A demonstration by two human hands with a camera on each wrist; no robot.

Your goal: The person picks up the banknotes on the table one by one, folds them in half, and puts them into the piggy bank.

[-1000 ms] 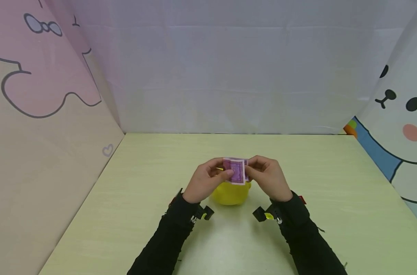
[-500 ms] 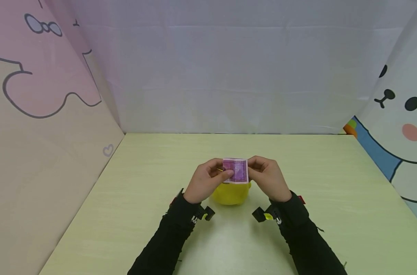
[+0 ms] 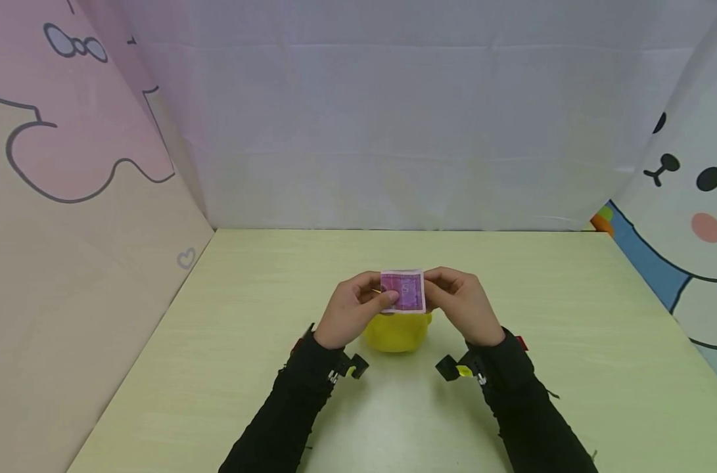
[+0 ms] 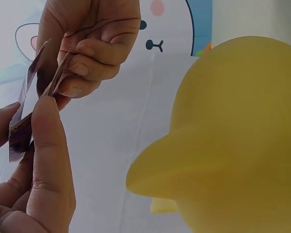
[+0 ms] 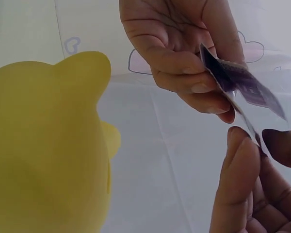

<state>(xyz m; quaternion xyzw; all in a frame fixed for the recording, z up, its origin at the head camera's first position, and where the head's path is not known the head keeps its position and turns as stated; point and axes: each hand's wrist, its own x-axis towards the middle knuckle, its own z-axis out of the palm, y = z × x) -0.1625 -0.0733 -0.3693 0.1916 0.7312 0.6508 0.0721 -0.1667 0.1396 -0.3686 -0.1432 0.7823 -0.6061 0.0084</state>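
Purple banknote (image 3: 410,292), doubled with leaves apart, pinched by left hand (image 3: 351,309) and right hand (image 3: 466,307) near a yellow figure (image 3: 396,336). Folding appears in hand; the next move presumably calls for aligned edges.

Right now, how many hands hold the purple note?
2: the left hand pinches the purple note on its left side, the right hand on its right. No other hand shows.

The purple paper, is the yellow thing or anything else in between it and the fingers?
No, nothing visible is in between. The left hand and right hand pinch the purple paper directly. The yellow thing is off to one side in both wrist views.
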